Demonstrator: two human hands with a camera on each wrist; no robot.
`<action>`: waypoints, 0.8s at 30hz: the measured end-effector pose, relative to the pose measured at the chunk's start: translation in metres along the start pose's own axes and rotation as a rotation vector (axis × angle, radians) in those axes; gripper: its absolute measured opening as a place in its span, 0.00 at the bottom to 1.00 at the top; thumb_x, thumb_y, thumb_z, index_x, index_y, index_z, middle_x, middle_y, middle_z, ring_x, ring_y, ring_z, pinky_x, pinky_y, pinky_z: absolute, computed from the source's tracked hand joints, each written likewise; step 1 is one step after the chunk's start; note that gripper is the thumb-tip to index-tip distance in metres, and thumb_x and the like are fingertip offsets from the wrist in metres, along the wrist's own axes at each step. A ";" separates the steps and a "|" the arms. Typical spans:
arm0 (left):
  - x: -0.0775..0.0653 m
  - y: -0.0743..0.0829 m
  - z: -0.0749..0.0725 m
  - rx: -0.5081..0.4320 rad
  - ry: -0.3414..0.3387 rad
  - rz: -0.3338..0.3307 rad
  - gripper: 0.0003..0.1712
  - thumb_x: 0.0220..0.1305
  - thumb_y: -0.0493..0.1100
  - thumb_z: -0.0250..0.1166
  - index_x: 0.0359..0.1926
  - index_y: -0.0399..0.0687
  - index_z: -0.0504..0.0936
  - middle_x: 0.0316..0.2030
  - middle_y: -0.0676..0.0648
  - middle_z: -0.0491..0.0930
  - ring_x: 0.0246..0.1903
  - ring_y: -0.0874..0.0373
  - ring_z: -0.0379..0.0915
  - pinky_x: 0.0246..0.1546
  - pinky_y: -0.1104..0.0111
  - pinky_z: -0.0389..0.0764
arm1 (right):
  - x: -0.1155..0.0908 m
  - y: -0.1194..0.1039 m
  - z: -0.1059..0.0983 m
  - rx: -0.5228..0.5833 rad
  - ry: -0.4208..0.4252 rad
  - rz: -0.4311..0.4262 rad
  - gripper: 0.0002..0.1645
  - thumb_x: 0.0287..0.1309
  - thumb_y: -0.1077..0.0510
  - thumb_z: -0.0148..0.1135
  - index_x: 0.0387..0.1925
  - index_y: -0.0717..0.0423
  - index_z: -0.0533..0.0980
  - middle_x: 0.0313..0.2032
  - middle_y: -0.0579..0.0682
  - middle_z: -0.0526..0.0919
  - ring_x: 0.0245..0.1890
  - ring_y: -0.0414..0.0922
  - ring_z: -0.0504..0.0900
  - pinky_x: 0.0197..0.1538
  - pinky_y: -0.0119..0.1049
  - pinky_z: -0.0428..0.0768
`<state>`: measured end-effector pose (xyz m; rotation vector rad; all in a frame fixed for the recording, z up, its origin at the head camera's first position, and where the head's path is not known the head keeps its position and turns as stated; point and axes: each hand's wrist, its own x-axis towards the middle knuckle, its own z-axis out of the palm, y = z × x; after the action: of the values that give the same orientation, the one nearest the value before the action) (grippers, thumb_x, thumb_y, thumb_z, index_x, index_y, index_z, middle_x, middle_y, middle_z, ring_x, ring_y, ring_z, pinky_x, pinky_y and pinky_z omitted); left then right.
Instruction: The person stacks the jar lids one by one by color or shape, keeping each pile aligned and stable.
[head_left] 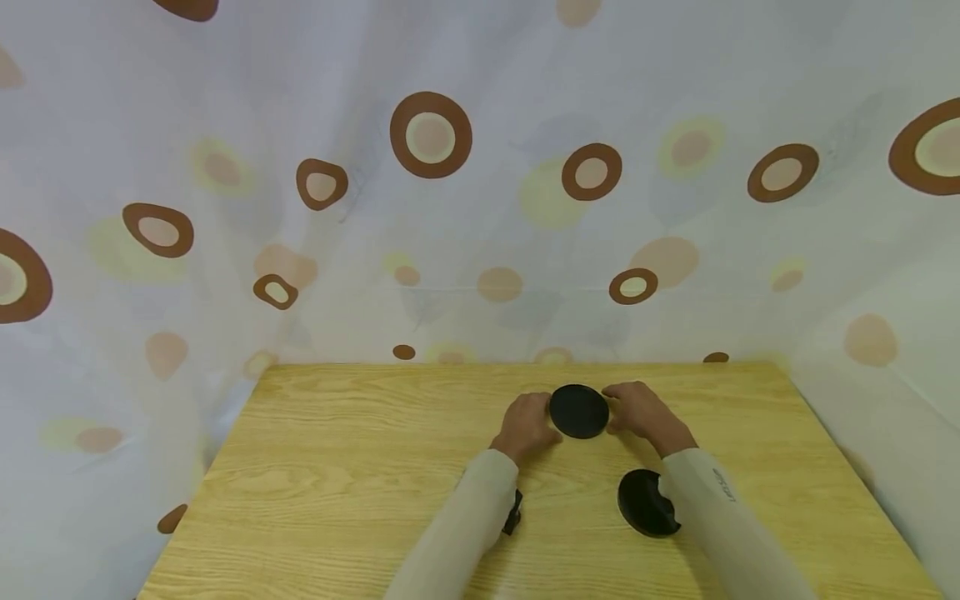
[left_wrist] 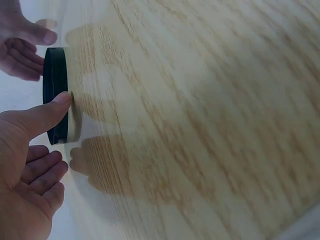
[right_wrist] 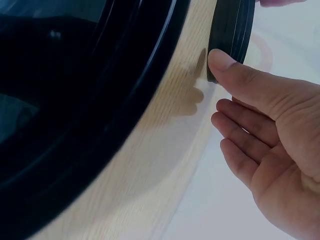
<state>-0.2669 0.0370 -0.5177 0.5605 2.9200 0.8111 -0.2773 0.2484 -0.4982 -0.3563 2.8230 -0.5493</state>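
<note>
A flat, round black disc [head_left: 579, 412] lies on the wooden table between both hands; its exact kind is unclear. My left hand [head_left: 527, 423] is at its left edge, fingers loosely bent. In the left wrist view, the left thumb [left_wrist: 52, 111] overlaps the side of the disc [left_wrist: 56, 75]; whether it touches is hard to tell. At the right edge is my right hand [head_left: 645, 412], with thumb and fingers apart; the left wrist view shows a small gap to the disc. A second black disc [head_left: 637, 500], glossy with a stepped rim [right_wrist: 150, 75], lies nearer, partly hidden by the right sleeve.
The light wood table [head_left: 337, 475] extends widely to the left of the hands. A pale curtain [head_left: 502, 225] with brown rings hangs behind and along both sides. Under the left sleeve, a small black piece [head_left: 513, 512] shows, mostly hidden.
</note>
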 end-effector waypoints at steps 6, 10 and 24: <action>0.004 0.000 0.003 0.020 0.032 0.007 0.26 0.43 0.45 0.78 0.46 0.46 0.82 0.43 0.49 0.84 0.45 0.53 0.80 0.46 0.64 0.82 | 0.002 -0.007 -0.002 -0.039 0.010 -0.003 0.37 0.44 0.65 0.73 0.58 0.68 0.71 0.57 0.66 0.75 0.56 0.64 0.73 0.55 0.55 0.77; 0.006 0.001 0.003 0.024 0.049 0.001 0.25 0.43 0.45 0.78 0.44 0.45 0.82 0.41 0.48 0.85 0.43 0.53 0.80 0.45 0.64 0.82 | 0.005 -0.007 -0.002 -0.045 0.017 -0.020 0.35 0.44 0.65 0.73 0.57 0.67 0.72 0.55 0.66 0.77 0.55 0.63 0.75 0.54 0.55 0.77; 0.003 0.004 0.005 -0.014 0.003 -0.038 0.27 0.47 0.44 0.76 0.50 0.43 0.81 0.47 0.46 0.83 0.49 0.51 0.78 0.50 0.62 0.81 | 0.003 -0.008 0.007 -0.046 0.054 -0.060 0.27 0.45 0.67 0.71 0.51 0.63 0.77 0.48 0.62 0.82 0.48 0.60 0.79 0.51 0.54 0.79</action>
<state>-0.2676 0.0437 -0.5203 0.5021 2.9160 0.8277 -0.2767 0.2385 -0.5020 -0.4429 2.8887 -0.5145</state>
